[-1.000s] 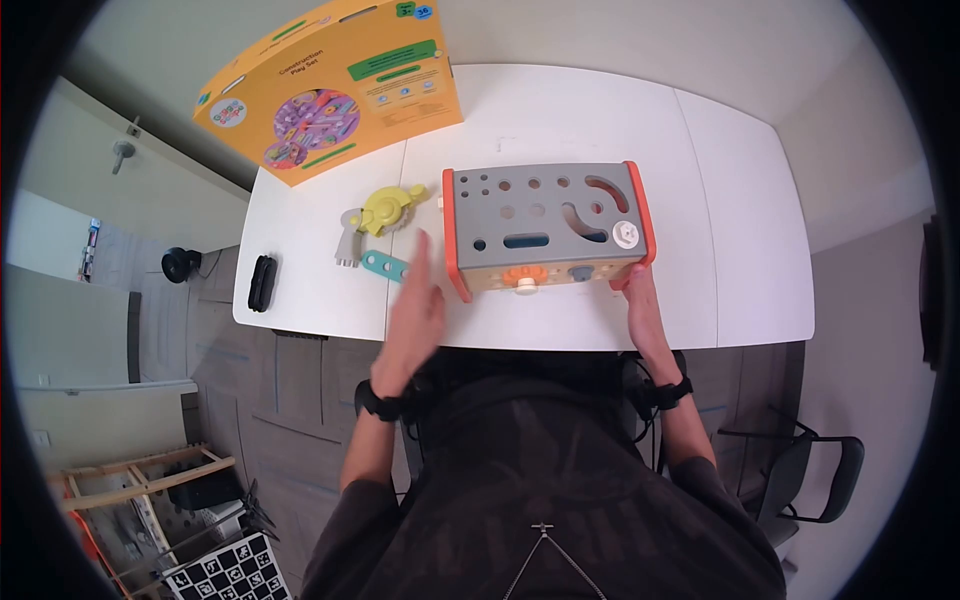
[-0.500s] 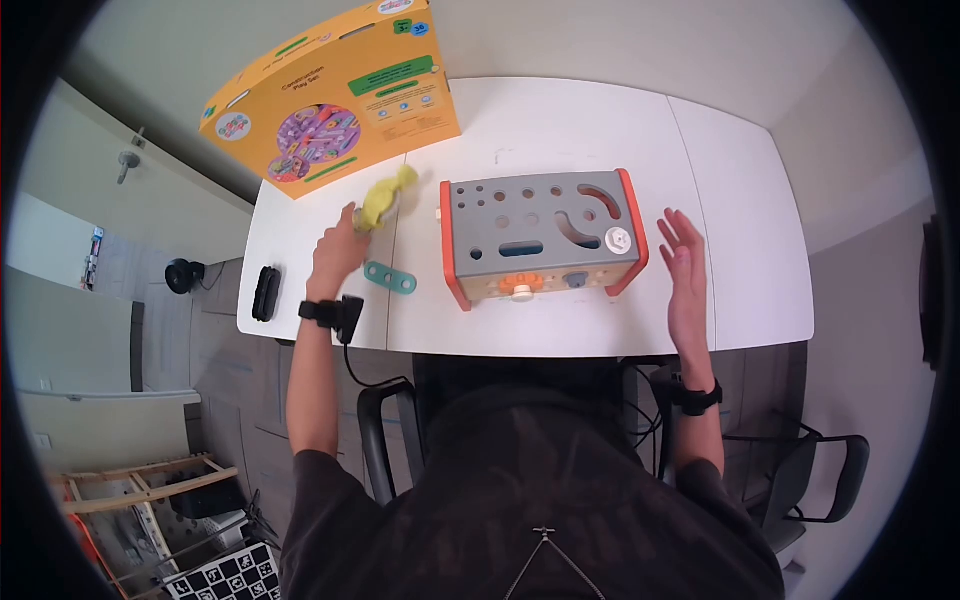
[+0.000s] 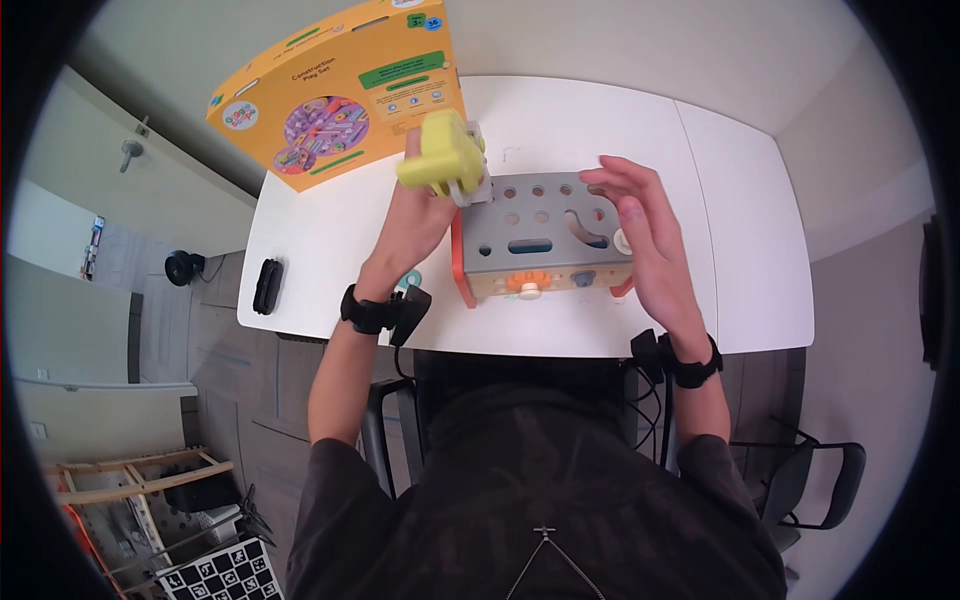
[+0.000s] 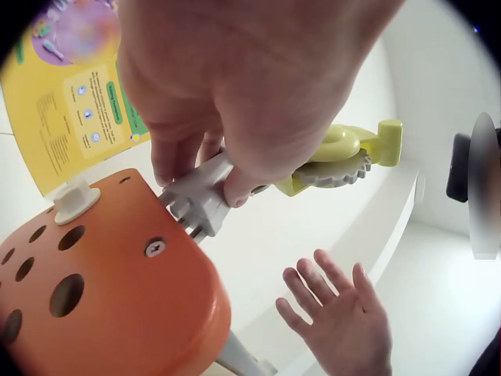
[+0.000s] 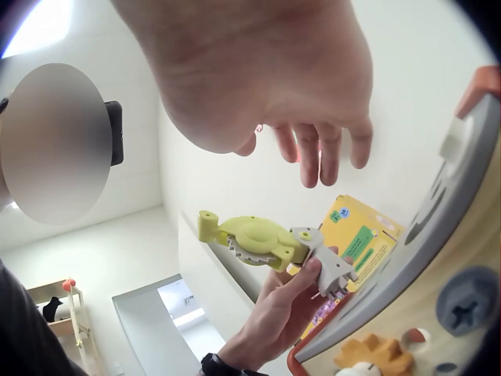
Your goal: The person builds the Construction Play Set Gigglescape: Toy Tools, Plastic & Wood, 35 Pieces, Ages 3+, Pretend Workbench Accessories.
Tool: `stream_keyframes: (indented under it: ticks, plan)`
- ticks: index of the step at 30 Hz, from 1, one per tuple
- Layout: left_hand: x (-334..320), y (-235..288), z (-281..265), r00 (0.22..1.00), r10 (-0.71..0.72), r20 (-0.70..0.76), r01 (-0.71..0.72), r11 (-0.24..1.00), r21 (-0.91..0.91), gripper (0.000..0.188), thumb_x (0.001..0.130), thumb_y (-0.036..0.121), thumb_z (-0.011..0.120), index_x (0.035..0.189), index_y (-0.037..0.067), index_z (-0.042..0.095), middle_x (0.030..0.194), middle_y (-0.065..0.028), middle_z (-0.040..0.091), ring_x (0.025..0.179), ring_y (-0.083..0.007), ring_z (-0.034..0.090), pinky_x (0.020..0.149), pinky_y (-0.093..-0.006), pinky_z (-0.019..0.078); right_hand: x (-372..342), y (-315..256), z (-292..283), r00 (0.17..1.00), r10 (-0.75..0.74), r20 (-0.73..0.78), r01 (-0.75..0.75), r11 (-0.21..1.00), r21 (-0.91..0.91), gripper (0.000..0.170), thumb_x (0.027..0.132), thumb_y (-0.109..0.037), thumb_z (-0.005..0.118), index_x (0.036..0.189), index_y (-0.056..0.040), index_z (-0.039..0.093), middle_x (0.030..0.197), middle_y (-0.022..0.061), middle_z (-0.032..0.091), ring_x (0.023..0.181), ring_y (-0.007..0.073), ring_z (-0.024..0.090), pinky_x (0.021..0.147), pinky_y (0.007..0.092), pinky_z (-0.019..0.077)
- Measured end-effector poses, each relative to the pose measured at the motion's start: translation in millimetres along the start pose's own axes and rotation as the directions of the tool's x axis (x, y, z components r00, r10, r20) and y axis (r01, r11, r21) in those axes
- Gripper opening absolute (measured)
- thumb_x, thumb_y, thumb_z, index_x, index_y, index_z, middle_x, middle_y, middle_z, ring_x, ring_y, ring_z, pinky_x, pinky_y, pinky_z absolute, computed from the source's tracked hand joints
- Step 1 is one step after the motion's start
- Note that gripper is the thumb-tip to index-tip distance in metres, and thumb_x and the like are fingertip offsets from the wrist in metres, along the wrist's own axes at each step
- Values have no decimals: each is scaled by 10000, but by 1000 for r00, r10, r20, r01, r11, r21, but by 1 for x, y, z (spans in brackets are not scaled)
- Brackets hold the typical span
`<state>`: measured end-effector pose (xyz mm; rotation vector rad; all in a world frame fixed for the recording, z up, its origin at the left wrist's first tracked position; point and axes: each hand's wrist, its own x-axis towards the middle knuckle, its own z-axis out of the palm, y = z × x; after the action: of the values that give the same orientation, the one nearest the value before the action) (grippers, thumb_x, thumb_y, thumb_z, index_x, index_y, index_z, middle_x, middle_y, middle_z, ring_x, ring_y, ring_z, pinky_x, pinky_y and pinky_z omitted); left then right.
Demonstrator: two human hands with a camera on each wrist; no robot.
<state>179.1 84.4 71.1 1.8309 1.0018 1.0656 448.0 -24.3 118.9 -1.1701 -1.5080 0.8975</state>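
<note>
My left hand (image 3: 410, 230) pinches the light grey pronged end (image 4: 205, 192) of a yellow-green toy circular saw (image 5: 258, 239). A grey toothed blade (image 4: 338, 172) shows under its guard. The prongs point down at the left end of a toy workbench (image 3: 470, 240), right by its orange side panel (image 4: 141, 274). This bench has a grey top with round holes and curved slots. Over its right end hovers my right hand (image 3: 657, 260), fingers extended and holding nothing. An orange gear (image 5: 376, 354) and a blue-grey screw (image 5: 467, 301) sit on the bench's front.
A large yellow box (image 3: 390, 120) stands at the back left of the white table (image 3: 560, 325). Part of a teal strip (image 3: 410, 279) shows behind my left wrist. A black case (image 3: 267, 286) lies near the table's left edge.
My left hand reached left, took hold of the toy saw and brought it up and right to the bench. My right hand let go of the bench, moved right, then came back over its right end.
</note>
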Motion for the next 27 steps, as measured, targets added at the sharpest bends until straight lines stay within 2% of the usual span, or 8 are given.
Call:
stream_keyframes:
  ticks: [5, 10, 11, 14, 17, 21, 23, 27]
  plan:
    - [-2, -2, 6, 998, 67, -14, -67, 998, -18, 716, 933, 53, 788, 1510, 94, 366, 1340, -173, 672, 1234, -294, 689, 1072, -418, 542, 13, -2, 5, 986, 52, 157, -28, 988, -149, 362, 1149, -214, 456, 1442, -52, 595, 1363, 117, 689, 1272, 245, 624, 1103, 377, 467]
    - [-3, 0, 9, 995, 96, 13, -96, 995, 34, 836, 864, 77, 874, 1516, 88, 351, 1340, -193, 674, 1245, -313, 683, 1082, -443, 541, 20, 2, 14, 979, -27, 203, 61, 985, -159, 343, 1134, -158, 457, 1415, -37, 614, 1276, 147, 708, 1176, 284, 663, 1058, 390, 496]
    - [-5, -1, 8, 994, 107, 30, -108, 994, 34, 808, 901, 94, 847, 1534, 103, 345, 1345, -180, 668, 1225, -286, 683, 1054, -421, 552, 22, 3, 16, 977, -52, 207, 85, 984, -154, 346, 1132, -148, 457, 1422, -38, 609, 1262, 151, 711, 1158, 292, 670, 1048, 396, 502]
    - [-11, -7, 8, 989, 128, 70, -131, 991, 38, 760, 973, 134, 797, 1570, 139, 328, 1347, -155, 655, 1177, -231, 686, 982, -372, 580, 33, 7, 25, 975, -62, 214, 101, 979, -179, 404, 1122, -113, 428, 1481, -72, 610, 1342, 120, 700, 1217, 201, 654, 1080, 341, 476]
    - [-13, -20, 8, 990, 123, 70, -126, 991, 48, 779, 971, 151, 807, 1574, 158, 312, 1318, -159, 654, 1151, -223, 692, 943, -361, 595, 46, -15, 32, 947, 135, 293, -57, 964, -260, 464, 1092, -49, 424, 1528, -95, 577, 1370, 168, 693, 1196, 267, 689, 1071, 355, 501]
    - [-9, -36, 12, 991, 112, 67, -110, 993, -42, 803, 972, 167, 810, 1578, 169, 282, 1294, -154, 649, 1110, -205, 689, 911, -348, 604, 52, 14, 47, 947, -153, 281, 234, 930, -283, 569, 1030, 55, 421, 1565, -102, 535, 1451, 197, 655, 1247, 369, 676, 1073, 406, 525]
    - [-13, -33, 12, 994, 75, 80, -71, 996, -52, 820, 968, 162, 812, 1580, 165, 267, 1291, -154, 646, 1092, -204, 688, 903, -346, 606, 54, 23, 50, 901, -342, 265, 416, 855, -309, 621, 994, 98, 421, 1574, -101, 517, 1501, 192, 630, 1295, 403, 648, 1077, 443, 528]
    - [-11, -11, 5, 987, 61, 151, -76, 993, 95, 853, 946, 107, 809, 1586, 134, 245, 1293, -163, 641, 1066, -235, 693, 910, -362, 610, 47, 11, 56, 913, -329, 240, 403, 816, -414, 631, 889, 137, 497, 1495, -28, 563, 1516, 197, 620, 1244, 440, 653, 1040, 483, 555]
